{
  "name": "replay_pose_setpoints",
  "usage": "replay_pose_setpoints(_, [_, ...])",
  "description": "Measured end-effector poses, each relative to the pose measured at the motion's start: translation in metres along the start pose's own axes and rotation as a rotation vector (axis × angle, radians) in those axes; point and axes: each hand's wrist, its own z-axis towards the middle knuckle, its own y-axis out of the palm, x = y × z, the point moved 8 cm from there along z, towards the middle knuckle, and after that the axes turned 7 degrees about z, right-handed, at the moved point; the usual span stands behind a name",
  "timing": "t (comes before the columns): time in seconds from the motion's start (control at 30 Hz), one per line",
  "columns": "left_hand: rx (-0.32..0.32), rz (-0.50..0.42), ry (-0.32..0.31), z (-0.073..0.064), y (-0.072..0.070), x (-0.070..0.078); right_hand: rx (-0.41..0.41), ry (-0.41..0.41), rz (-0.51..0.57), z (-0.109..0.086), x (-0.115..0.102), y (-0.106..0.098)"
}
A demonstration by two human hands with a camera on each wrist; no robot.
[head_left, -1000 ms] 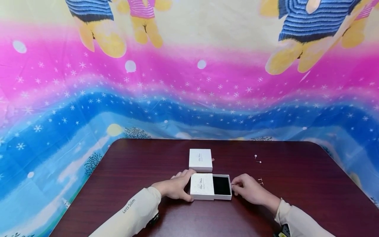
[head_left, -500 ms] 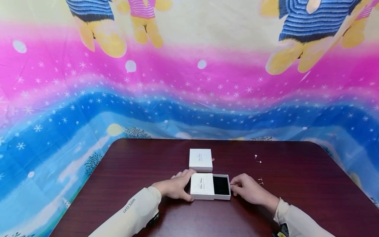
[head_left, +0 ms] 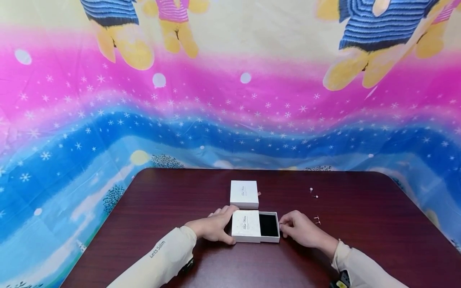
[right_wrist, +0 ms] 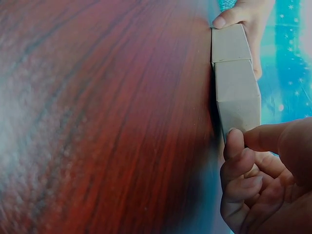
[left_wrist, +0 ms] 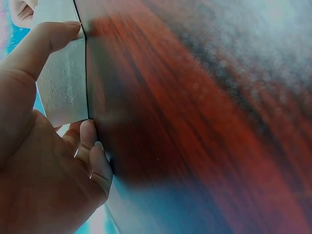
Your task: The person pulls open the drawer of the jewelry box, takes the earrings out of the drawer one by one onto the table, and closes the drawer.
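Observation:
A white drawer-style gift box sits in the middle of the table, its printed sleeve at left. The drawer, lined in black, sticks out partway to the right. My left hand grips the sleeve's left end, thumb at the near corner and fingers at the far one. At the drawer's outer end, my right hand has its thumb and index finger closed together against the end wall. Whatever lies between those fingertips is hidden. The other right fingers are curled.
A second white box, shut with a small ribbon tab, stands just behind. To the right lie two ball-topped stud earrings and two other small studs. A patterned cloth hangs behind the dark wooden table.
The drawer has slid slightly left into the sleeve, with my right hand shifting left along with it. My left hand has stayed in place on the sleeve.

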Motion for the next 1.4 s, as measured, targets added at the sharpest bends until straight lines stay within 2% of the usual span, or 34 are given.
replay_pose_setpoints(0.3, [-0.005, 0.0, -0.004, -0.0011, -0.0002, 0.0015, -0.003, 0.002, -0.002, -0.0006, -0.0026, 0.0003])
replay_pose_setpoints(0.6, [-0.005, -0.004, -0.003, -0.0016, -0.0005, 0.0028, -0.008, 0.052, -0.022, -0.0004, 0.0018, 0.0022])
replay_pose_setpoints(0.8, [0.0, -0.002, -0.003, -0.002, -0.0015, 0.0034, 0.001, 0.02, -0.015, 0.0007, 0.0003, 0.0029])
replay_pose_setpoints(1.4, [0.006, 0.004, -0.003, -0.0015, -0.0011, 0.0028, 0.006, 0.013, -0.019, 0.0013, -0.0016, 0.0038])
